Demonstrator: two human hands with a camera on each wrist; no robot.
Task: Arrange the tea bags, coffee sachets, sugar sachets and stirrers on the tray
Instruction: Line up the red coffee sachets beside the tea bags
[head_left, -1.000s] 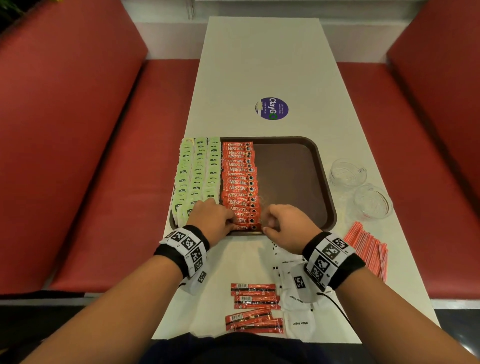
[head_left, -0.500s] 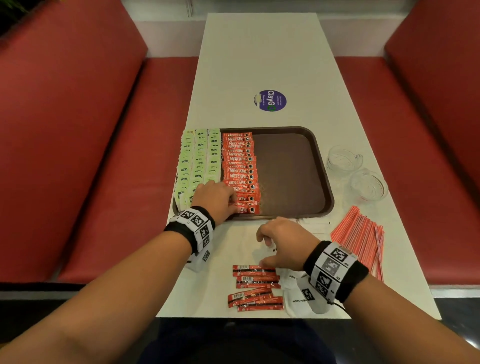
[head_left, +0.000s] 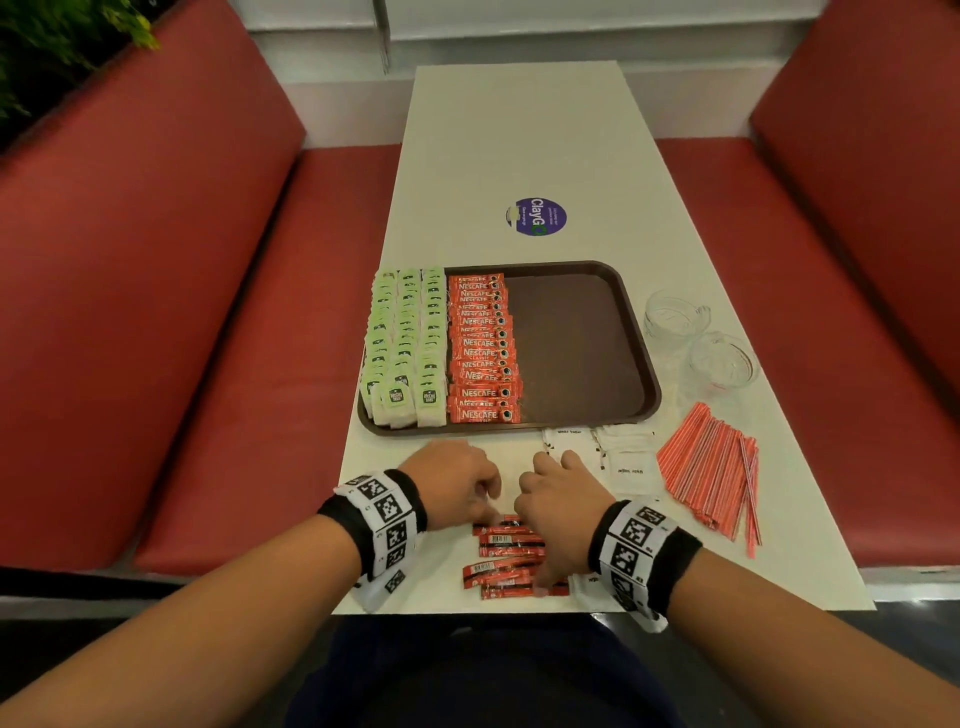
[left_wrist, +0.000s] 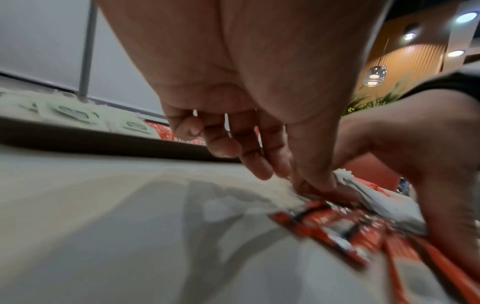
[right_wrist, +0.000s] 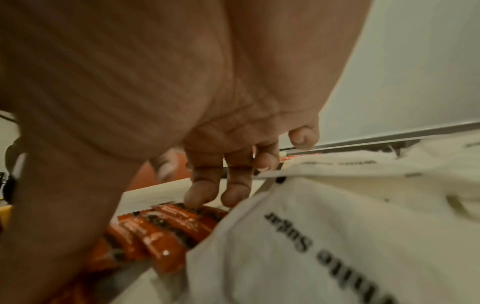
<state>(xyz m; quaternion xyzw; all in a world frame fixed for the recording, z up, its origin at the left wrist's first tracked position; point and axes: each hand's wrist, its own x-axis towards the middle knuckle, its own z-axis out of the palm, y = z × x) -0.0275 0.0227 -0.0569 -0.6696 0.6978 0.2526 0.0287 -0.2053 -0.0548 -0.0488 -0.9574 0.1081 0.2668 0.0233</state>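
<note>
The brown tray (head_left: 574, 343) holds three columns of green tea bags (head_left: 406, 343) and one column of red coffee sachets (head_left: 483, 349); its right half is bare. Several loose coffee sachets (head_left: 500, 570) lie at the table's near edge. My left hand (head_left: 489, 512) pinches the left end of the farthest one, thumb (left_wrist: 311, 183) on top. My right hand (head_left: 532, 545) spans the pile's right ends, with its fingertips (right_wrist: 198, 195) on the far sachets and its thumb at the near side. White sugar sachets (head_left: 626, 457) and red-striped stirrers (head_left: 711, 470) lie to the right on the table.
Two clear glass bowls (head_left: 719, 361) stand right of the tray. A round purple sticker (head_left: 537, 216) sits beyond it on the white table (head_left: 519, 145). Red bench seats (head_left: 249, 338) flank the table on both sides.
Both hands have pulled back from the tray's front edge to the loose coffee sachets near me. The right went first, the left followed and now pinches a sachet.
</note>
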